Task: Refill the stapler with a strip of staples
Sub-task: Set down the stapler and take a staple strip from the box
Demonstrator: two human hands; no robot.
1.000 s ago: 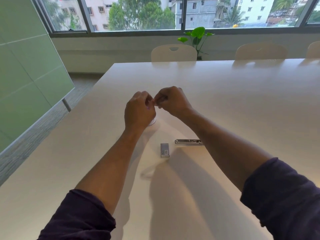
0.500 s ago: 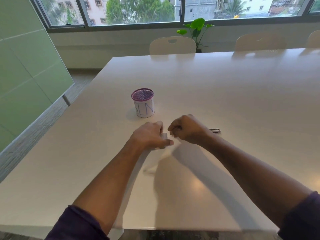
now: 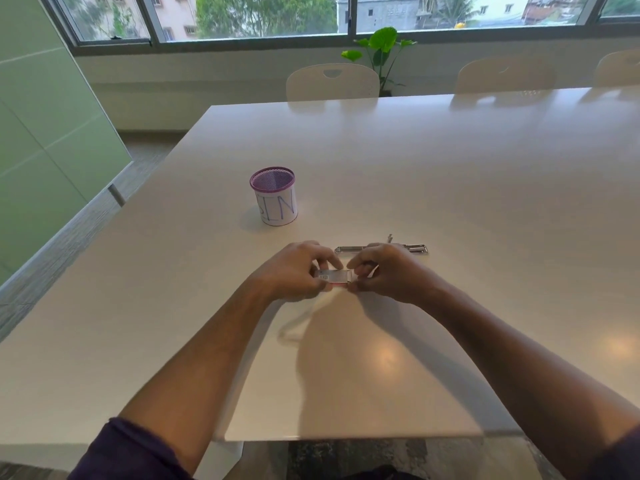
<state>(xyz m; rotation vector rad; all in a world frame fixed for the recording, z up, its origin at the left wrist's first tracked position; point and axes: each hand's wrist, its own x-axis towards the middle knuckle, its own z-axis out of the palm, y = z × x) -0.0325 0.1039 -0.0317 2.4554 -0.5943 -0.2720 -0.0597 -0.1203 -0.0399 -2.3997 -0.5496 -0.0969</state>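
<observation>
Staple box: a small white box (image 3: 334, 275) with a barcode on its side, held just above the table (image 3: 450, 174) between both hands – the staples presumably sit inside, though none shows.
Left hand: the left hand (image 3: 294, 270) pinches the box's left end, thumb below and fingers curled over the top; closed on it.
Right hand: the right hand (image 3: 388, 271) pinches the right end, fingertips at what looks like the flap (too blurred to say whether it is lifted).
Stapler: a slim metal stapler (image 3: 381, 249) lies flat on the table just behind the hands, partly hidden by the right knuckles; I cannot tell if its magazine is open.
Step in hand: probably opening the box to draw out one strip.
How to do it well: hold the body steady with the left, ease the flap or tray with the right, and keep the box level – a tilt could spill or break the strips.
Further out: a purple mesh cup (image 3: 273, 195) stands well apart, to the left.
</observation>
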